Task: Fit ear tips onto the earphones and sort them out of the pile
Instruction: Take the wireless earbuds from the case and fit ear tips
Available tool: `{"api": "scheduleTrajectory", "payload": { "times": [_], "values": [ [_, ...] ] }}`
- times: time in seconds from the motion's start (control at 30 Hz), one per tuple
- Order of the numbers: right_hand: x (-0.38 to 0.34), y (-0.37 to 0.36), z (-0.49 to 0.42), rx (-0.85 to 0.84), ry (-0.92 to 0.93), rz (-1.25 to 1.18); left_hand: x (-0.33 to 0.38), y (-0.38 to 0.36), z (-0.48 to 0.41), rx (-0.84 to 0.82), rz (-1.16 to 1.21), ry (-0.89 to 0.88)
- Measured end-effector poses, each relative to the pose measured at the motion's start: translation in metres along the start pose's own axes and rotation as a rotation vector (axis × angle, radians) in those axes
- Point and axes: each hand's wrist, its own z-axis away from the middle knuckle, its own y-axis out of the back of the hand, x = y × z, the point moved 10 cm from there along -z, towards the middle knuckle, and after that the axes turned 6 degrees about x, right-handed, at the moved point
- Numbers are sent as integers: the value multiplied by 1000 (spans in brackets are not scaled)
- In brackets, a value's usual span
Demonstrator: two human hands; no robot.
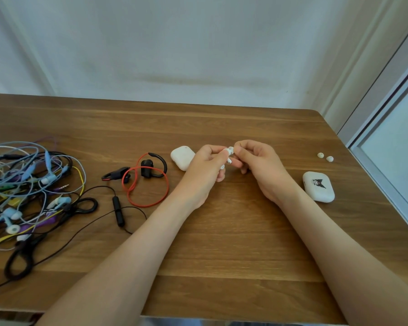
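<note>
i have both hands raised just over the middle of the bench [222, 255], meeting fingertip to fingertip. my left hand [206, 164] has its fingers curled round a white earbud [226, 153], stem pointing down. my right hand [257, 161] pinches a small white ear tip [231, 149] between thumb and forefinger, right against the head of that earbud; i cannot tell whether it is seated. another white bit [222, 166] shows lower in the left fingers, too small to make out.

a plain white case [181, 157] lies just behind the left hand. a printed white case [318, 187] sits off to the right, near that wrist, with two loose ear tips [324, 157] lying side by side beyond it. the pile [28, 184] of tangled coloured corded earphones is at the far left. between it and the hands lie a red-and-black neckband set [146, 182] and a black corded set [118, 210].
</note>
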Motion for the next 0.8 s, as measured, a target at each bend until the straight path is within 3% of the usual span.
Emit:
{"api": "scheduleTrajectory", "payload": {
  "times": [0.3,0.8],
  "values": [
    [-1,-6,4,-99,37,16,-4,2,-1,-1,-34,29],
    [1,1,3,86,26,26,1,2,0,18,-92,-43]
  ]
}}
